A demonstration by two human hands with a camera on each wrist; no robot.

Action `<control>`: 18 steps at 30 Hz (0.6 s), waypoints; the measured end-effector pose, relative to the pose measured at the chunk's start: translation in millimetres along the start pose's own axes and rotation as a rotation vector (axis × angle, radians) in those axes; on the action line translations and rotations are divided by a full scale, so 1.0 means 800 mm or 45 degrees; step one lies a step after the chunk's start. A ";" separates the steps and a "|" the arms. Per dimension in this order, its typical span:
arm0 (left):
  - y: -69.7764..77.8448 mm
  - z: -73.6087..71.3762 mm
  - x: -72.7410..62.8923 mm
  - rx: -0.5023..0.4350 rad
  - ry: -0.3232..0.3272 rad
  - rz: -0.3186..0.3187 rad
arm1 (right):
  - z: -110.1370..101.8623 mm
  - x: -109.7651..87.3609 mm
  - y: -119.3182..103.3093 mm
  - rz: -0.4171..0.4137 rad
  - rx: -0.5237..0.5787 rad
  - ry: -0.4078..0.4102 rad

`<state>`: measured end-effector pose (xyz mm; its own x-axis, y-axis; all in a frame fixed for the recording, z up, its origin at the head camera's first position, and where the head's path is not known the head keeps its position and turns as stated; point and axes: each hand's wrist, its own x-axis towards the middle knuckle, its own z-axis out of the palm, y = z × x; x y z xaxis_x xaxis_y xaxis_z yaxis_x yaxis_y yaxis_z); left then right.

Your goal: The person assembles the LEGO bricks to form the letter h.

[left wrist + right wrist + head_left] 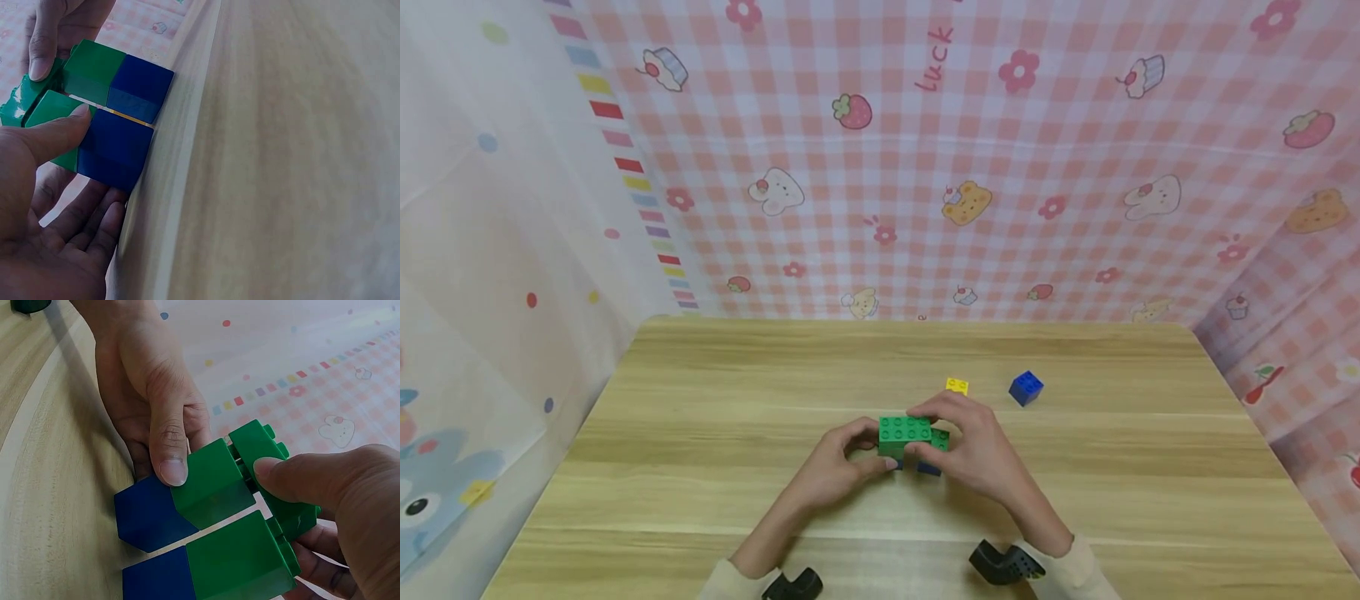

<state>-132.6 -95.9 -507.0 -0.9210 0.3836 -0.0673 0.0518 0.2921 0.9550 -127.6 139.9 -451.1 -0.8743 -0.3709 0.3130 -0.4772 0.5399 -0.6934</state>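
Note:
Two toy-brick columns stand side by side on the table, each with a green brick (212,481) above a blue brick (153,512). Across their tops lies a longer studded green brick (904,429). Some studs show in a narrow gap beneath it, so whether it sits fully down I cannot tell. My left hand (835,468) grips the left column, its thumb over the green-blue joint. My right hand (977,446) pinches the long brick between thumb and fingers. Part of the right column's green top (940,438) shows beside it.
Behind my right hand is a yellow brick (957,385), partly hidden. Farther right sits a loose blue brick (1026,388). The wooden table (700,375) ends at a pink checked cloth (820,250) at the back.

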 end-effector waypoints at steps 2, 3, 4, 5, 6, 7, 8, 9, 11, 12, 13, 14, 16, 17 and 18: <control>0.000 0.000 0.000 0.001 -0.003 -0.001 | -0.001 0.000 -0.001 0.003 0.002 -0.011; 0.000 0.000 0.000 0.003 -0.003 0.004 | -0.001 0.000 -0.001 0.009 0.002 -0.017; 0.000 0.000 0.001 0.010 -0.002 0.006 | -0.001 -0.001 -0.002 0.013 0.002 -0.021; -0.001 0.000 0.001 0.013 -0.004 0.006 | -0.001 0.000 -0.002 0.016 0.003 -0.024; -0.001 0.000 0.001 0.016 -0.006 0.006 | -0.001 -0.001 -0.003 0.020 0.007 -0.026; -0.001 -0.001 0.001 0.021 -0.008 0.008 | -0.001 -0.001 -0.003 0.022 0.007 -0.027; -0.002 -0.001 0.001 0.027 -0.012 0.012 | -0.001 -0.001 -0.003 0.024 0.008 -0.027; -0.002 -0.001 0.001 0.031 -0.015 0.016 | 0.000 -0.001 -0.003 0.024 0.007 -0.027; -0.002 -0.003 0.001 0.026 -0.023 0.016 | -0.001 -0.001 -0.003 0.027 0.005 -0.025; -0.002 -0.004 0.001 0.021 -0.024 0.021 | 0.000 -0.001 -0.003 0.029 0.003 -0.025; -0.001 -0.004 0.001 0.013 -0.023 0.028 | 0.000 -0.001 -0.003 0.031 0.000 -0.025; -0.001 -0.005 0.001 0.001 -0.022 0.036 | 0.000 -0.001 -0.003 0.033 0.000 -0.027; 0.000 -0.007 0.001 -0.041 -0.022 0.058 | 0.000 -0.001 -0.002 0.035 -0.001 -0.028; 0.000 -0.007 0.002 -0.066 -0.024 0.073 | -0.001 -0.001 -0.002 0.034 0.000 -0.029; 0.001 -0.007 0.002 -0.086 -0.026 0.087 | -0.001 -0.001 -0.002 0.032 0.001 -0.028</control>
<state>-136.3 -100.3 -504.7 -0.9080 0.4189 -0.0065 0.0875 0.2048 0.9749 -126.1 139.8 -449.8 -0.8840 -0.3739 0.2807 -0.4548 0.5486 -0.7016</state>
